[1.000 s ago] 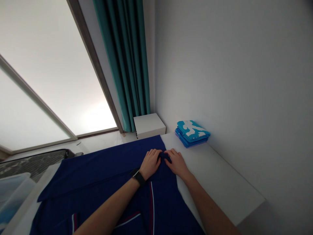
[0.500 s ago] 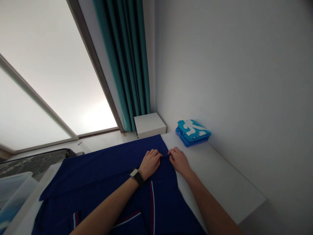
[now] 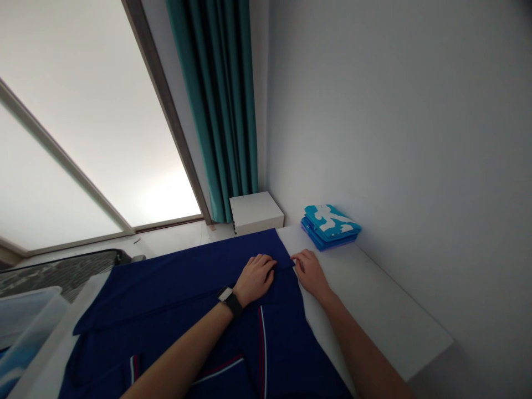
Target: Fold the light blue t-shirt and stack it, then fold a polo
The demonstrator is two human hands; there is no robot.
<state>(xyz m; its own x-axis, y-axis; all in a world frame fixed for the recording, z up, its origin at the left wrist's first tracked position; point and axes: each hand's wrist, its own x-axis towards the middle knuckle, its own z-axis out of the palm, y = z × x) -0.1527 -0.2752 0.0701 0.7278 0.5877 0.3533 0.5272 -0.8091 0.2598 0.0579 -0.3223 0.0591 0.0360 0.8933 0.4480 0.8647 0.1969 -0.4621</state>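
Observation:
A dark blue garment [image 3: 183, 288] with red and white stripes lies spread on a white table [image 3: 374, 299]. My left hand [image 3: 255, 276], with a black watch on its wrist, rests flat on the cloth near its far right edge, fingers stretched out. My right hand [image 3: 310, 271] lies at the garment's right edge, fingers curled onto the hem, partly on the bare table. The two hands are close together.
A folded stack of light blue and white patterned cloth [image 3: 331, 225] sits by the wall at the table's far right. A small white cabinet [image 3: 255, 212] and teal curtain [image 3: 220, 105] stand beyond. A clear plastic bin [image 3: 20, 321] and dark suitcase [image 3: 62, 271] are at left.
My right hand has slid rightward along the cloth to its edge, apart from my left hand. The small bunch of fabric between the hands has been smoothed flat.

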